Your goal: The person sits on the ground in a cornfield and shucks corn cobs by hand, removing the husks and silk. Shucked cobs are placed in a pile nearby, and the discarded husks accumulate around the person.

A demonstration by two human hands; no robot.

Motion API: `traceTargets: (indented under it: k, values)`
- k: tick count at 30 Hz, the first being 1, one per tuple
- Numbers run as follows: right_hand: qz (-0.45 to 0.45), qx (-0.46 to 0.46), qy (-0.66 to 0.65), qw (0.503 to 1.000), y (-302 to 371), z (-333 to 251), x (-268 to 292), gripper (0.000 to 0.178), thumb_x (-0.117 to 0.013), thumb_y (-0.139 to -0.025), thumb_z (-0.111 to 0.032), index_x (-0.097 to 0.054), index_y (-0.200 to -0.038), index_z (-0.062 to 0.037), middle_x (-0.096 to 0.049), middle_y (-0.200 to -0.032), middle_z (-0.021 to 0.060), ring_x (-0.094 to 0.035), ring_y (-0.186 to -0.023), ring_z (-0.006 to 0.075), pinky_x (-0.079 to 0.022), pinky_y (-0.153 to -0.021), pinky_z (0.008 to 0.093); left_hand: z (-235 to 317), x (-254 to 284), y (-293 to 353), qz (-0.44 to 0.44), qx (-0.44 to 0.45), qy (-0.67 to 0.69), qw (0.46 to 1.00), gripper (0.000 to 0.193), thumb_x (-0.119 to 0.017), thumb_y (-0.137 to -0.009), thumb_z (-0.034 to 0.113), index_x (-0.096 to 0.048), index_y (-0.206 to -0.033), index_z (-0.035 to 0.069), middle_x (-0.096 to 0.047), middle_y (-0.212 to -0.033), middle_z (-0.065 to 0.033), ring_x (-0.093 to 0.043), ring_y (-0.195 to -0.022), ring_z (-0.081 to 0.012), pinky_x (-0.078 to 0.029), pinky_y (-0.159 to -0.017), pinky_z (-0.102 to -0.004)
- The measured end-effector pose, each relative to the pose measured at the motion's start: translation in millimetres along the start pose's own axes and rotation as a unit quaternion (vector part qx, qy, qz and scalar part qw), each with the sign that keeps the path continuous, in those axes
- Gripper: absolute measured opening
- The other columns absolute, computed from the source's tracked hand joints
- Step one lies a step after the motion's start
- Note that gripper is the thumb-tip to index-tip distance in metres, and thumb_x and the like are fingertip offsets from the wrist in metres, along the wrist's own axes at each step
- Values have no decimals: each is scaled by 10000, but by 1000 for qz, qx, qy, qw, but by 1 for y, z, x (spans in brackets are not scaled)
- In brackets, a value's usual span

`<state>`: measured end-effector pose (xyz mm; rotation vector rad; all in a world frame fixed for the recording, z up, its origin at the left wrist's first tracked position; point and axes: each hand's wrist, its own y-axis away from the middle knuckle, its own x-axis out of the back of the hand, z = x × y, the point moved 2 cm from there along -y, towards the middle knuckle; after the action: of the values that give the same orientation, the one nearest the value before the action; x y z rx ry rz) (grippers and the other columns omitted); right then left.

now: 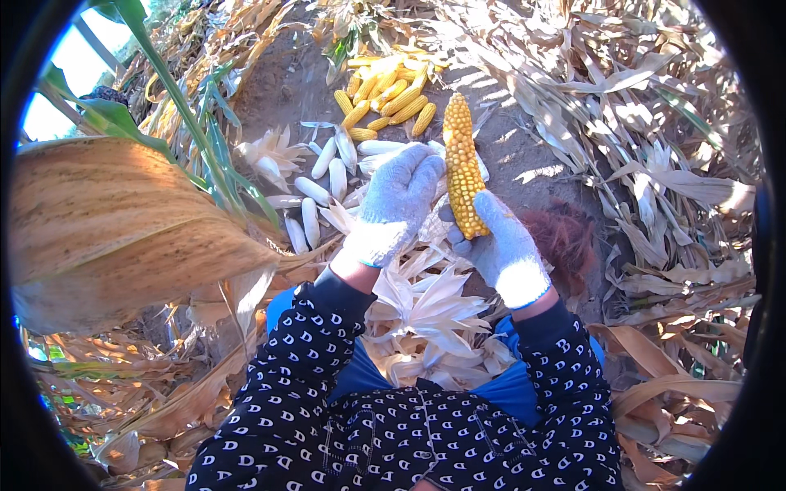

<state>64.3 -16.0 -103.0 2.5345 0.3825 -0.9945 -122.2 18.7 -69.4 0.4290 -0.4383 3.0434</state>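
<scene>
Head-height view, downward (wide fisheye)

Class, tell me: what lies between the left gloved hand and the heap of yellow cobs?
In the head view, pale, whitish ears lie on the ground between the left gloved hand and the heap of yellow cobs.

Bumpy, slightly glossy corn cob [463,168], matt knitted cloth gloves [397,196], papery husks [426,315], rough soil [282,86]

Hard, bright sunlight; dappled shadow on bare brown soil [536,170]. Blown-out white sky [51,119] upper left; glare on pale papery dry leaves [524,51]. Yellow kernelled corn cob [462,168] fairly sharp. Fisheye bending, black rim.
</scene>
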Motion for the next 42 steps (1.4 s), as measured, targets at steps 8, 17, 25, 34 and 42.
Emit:
traceTargets:
  k: [8,17,25,34,42]
  values:
    - [29,-19,-95,995,-1,-8,-4,476,-661,-1045,-403,-598,-1347,-42,-706,-1068,157,-697,-800,236,-612,-685,320,9,12,-1,39,141,289,946,145,-604,-1047,176,-685,-998,65,-499,-655,45,-397,-478,-63,-273,-431,-237]
    - [-4,-2,-144,990,-4,-12,-6,598,-617,-1037,-522,-576,-1367,-26,-700,-989,139,-660,-682,200,-556,-613,300,-10,36,-6,119,180,455,864,152,-570,-1062,210,-636,-1014,82,-471,-687,57,-374,-517,-41,-274,-440,-223]
    - [37,32,-26,998,-8,-22,13,477,-674,-1031,-409,-607,-1313,-32,-697,-964,121,-650,-685,169,-561,-578,265,17,-11,24,-149,50,-32,987,447,-655,-1038,272,-597,-1385,-4,-713,-1080,-122,-661,-988,-187,-540,-895,-342]
    - [215,-36,22,976,-21,3,40,293,-698,-1026,-383,-639,-1171,-135,-683,-881,40,-612,-612,97,-515,-491,192,14,-1,26,-162,70,166,970,224,-591,-1080,238,-718,-1075,53,-672,-943,8,-576,-828,-91,-488,-744,-257]
    - [135,-288,-37,947,-35,113,58,331,-694,-1024,-397,-607,-1197,-129,-680,-931,92,-653,-641,155,-562,-512,251,-4,38,6,80,210,442,868,251,-557,-1096,294,-669,-1093,70,-647,-817,-42,-605,-648,-136,-504,-589,-275]
